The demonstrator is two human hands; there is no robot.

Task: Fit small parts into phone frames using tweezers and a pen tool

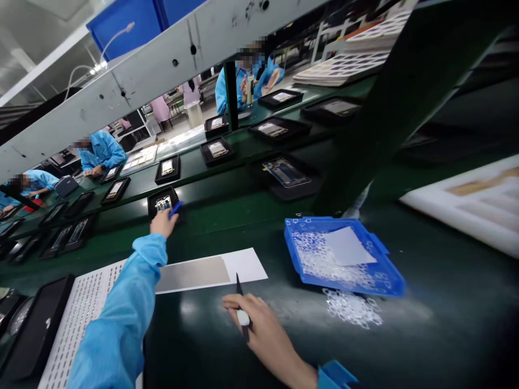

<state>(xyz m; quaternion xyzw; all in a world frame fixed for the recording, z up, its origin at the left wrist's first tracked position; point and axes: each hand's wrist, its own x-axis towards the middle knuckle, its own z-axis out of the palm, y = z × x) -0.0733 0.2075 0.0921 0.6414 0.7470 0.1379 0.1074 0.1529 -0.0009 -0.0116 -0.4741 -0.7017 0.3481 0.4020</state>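
Note:
My left hand (163, 222) reaches far forward in a blue sleeve and rests on a black tray (162, 201) that carries a phone part on the green belt. A small blue piece (175, 208) sticks out between its fingers. My right hand (254, 320) hovers low over the dark table near me, pinched shut on thin black tweezers (240, 294) whose tip points away from me. A white sheet with a grey strip (194, 273) lies between the two hands.
A blue tray (377, 258) of tiny white pieces stands at the right, with spilled pieces (353, 308) in front of it. A perforated white sheet (77, 310) and a black tray (34, 327) lie at the left. More black trays (218, 149) ride the belt. Workers in blue sit opposite.

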